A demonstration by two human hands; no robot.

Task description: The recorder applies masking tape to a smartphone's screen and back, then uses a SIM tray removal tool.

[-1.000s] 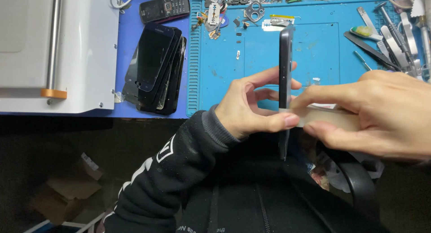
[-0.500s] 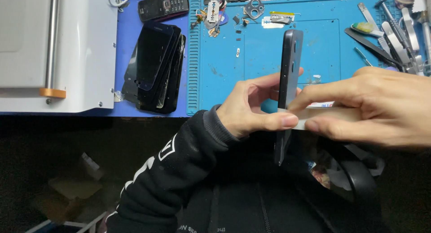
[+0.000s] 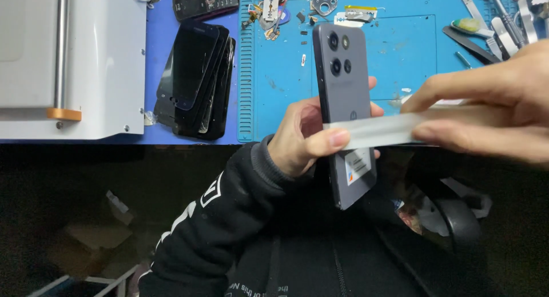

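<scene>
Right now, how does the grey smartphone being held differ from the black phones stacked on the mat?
The grey smartphone is held upright in the left hand, back and camera lenses showing; the stacked black phones lie flat on the blue mat, dark faces up. A translucent strip, pinched by the right hand, crosses the grey one; nothing touches the stack. Both are slim rectangles.

Black sweatshirt sleeve point(image 3: 214, 217) with ribbed cuff and white printed marking, bare left grip point(image 3: 306, 137), bare right grip point(image 3: 497, 102).
</scene>
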